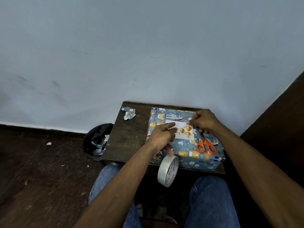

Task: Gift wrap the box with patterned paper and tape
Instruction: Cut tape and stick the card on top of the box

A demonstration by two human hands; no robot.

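Wrapped box (194, 155) lies under both hands: left (162, 135) holds tape roll (168, 171), right (204, 120) pinches card (181, 130).

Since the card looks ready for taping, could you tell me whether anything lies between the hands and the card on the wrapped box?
Nothing visible does: both hands, left and right, already touch the white balloon-printed card; the orange-handled scissors lie beside it.

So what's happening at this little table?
A person is finishing a gift. The box is already covered in patterned paper and sits on a small dark table. The left hand holds a card flat on top, with a tape roll hanging from its fingers. The right hand pinches at the card's far corner. Orange scissors lie on the box.
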